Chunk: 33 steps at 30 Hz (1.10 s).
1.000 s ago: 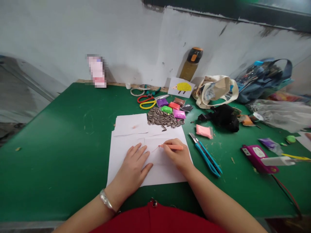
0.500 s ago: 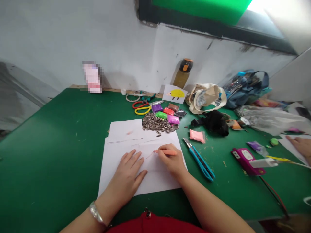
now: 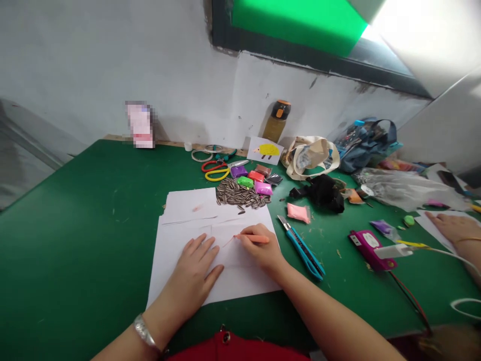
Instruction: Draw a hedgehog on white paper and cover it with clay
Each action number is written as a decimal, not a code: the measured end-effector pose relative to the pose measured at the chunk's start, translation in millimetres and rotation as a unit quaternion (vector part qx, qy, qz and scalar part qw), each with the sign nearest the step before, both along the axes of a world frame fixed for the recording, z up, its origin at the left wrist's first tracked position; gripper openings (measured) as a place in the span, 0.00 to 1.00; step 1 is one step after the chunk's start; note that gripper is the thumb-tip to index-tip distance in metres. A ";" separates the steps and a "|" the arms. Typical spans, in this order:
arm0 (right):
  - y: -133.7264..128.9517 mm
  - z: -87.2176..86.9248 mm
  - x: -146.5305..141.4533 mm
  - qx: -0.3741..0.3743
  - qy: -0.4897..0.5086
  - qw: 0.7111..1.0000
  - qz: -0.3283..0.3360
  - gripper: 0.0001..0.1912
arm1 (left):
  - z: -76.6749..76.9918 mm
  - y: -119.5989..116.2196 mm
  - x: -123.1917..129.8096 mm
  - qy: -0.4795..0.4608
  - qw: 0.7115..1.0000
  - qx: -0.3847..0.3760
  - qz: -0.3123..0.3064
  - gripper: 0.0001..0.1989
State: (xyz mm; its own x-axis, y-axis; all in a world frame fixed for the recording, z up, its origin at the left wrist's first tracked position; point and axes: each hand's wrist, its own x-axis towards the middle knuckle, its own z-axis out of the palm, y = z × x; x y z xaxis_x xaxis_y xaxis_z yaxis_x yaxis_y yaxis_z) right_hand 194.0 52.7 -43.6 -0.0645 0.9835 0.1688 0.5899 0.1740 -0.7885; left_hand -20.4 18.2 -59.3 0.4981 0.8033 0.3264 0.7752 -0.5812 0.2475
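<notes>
White paper sheets (image 3: 176, 235) lie stacked in front of me on the green table. My left hand (image 3: 197, 265) rests flat on them, fingers spread. Between the fingers of my right hand (image 3: 263, 250) is an orange marker (image 3: 258, 239), its tip touching the paper. A short thin reddish line runs down and left from the tip. Beyond the sheets lies a heap of sunflower seeds (image 3: 240, 194), with several coloured clay packets, such as a green one (image 3: 245, 182), behind it. A blue utility knife (image 3: 302, 248) lies right of the paper.
A card with a yellow hedgehog picture (image 3: 264, 150) leans near a bottle (image 3: 276, 120). Scissors (image 3: 216, 170), a pink clay packet (image 3: 298, 213), a cloth bag (image 3: 310, 155) and a magenta box (image 3: 372, 249) with cables lie around. Another person's hand (image 3: 453, 228) rests at far right.
The whole view has shifted slightly with the head. My right hand keeps the marker on the paper, and the reddish line looks nearly the same. My left hand stays flat.
</notes>
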 end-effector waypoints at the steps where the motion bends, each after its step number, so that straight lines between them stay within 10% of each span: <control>1: -0.6 -0.3 0.3 -0.002 -0.002 1.000 -0.001 0.06 | 0.0 -0.1 0.1 -0.001 1.000 -0.001 0.000 0.16; 33: -8.5 -0.7 34.1 -0.035 0.018 0.997 -0.072 0.07 | 1.2 -0.4 1.4 -0.005 1.000 -0.017 -0.005 0.17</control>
State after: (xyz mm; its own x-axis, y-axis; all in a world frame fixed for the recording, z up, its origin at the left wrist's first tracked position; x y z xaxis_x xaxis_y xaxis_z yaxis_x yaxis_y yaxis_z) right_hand 228.1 44.2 -44.4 0.0831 0.9916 0.0996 0.5758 0.0338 -0.8169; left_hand -19.0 17.8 -58.1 0.5027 0.8090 0.3046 0.7667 -0.5800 0.2752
